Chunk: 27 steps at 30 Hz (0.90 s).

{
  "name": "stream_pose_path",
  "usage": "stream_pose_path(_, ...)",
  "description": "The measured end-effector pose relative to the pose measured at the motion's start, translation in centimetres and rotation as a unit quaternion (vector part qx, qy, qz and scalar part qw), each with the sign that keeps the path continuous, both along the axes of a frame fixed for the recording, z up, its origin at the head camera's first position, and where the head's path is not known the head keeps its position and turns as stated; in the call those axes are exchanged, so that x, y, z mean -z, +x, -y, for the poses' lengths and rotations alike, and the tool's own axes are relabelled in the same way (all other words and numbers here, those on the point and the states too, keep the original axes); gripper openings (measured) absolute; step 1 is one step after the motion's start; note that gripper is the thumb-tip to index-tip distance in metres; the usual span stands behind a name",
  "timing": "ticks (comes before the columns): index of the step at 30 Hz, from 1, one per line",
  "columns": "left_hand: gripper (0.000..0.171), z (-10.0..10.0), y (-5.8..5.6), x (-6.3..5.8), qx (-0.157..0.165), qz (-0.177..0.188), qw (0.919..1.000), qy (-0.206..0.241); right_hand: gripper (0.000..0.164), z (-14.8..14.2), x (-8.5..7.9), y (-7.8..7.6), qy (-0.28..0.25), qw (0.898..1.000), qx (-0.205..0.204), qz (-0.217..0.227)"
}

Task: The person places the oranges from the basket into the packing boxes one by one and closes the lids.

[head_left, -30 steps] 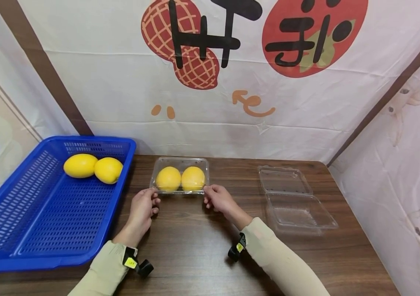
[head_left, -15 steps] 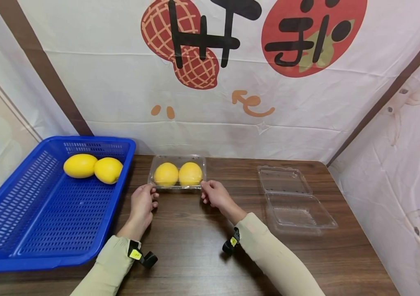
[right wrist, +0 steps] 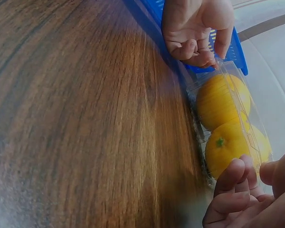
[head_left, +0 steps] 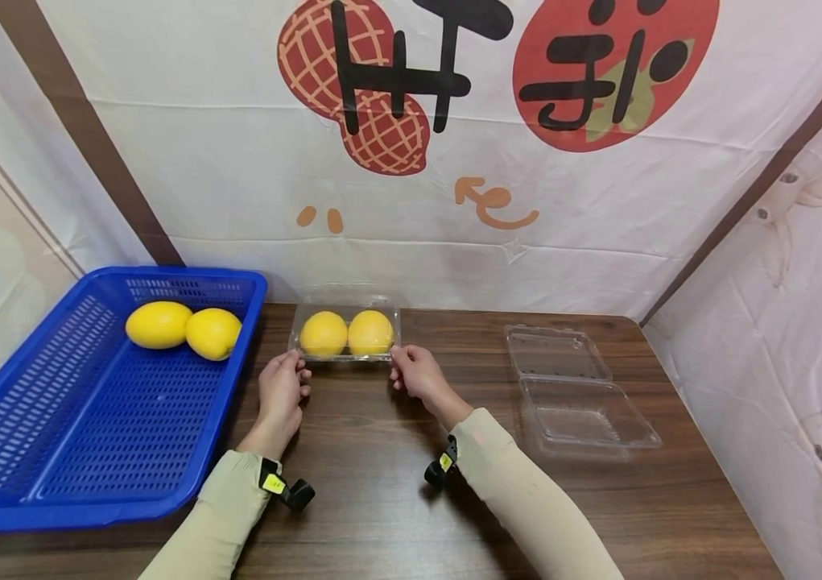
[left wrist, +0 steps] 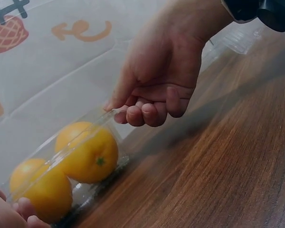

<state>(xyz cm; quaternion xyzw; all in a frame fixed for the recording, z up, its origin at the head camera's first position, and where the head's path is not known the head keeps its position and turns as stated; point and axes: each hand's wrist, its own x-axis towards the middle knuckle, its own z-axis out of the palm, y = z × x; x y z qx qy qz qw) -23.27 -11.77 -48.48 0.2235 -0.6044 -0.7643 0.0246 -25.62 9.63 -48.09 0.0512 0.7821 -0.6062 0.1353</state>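
1 clear box (head_left: 345, 358), long axis side-to-side, between left hand (head_left: 283, 393) and right hand (head_left: 421, 377)

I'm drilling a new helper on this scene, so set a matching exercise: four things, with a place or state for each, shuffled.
Things:
1. Blue basket
2. Left hand
3. Empty clear container
4. Right hand

Places and states:
A. Pinches the filled container at its near right corner
B. Holds two loose yellow fruits
C. Lies open on the right side of the table
D. Pinches the filled container at its near left corner

Pairs: 1-B; 2-D; 3-C; 4-A
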Motion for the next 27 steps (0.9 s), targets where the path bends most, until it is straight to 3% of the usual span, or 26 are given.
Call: stream_pose_path(27, 0.023, -0.5, -0.4, 1.0, -0.035, -0.021, 0.9992, -0.008, 0.044, -0.3, -0.6, -0.2, 0.027, 0.999, -0.029, 0.025)
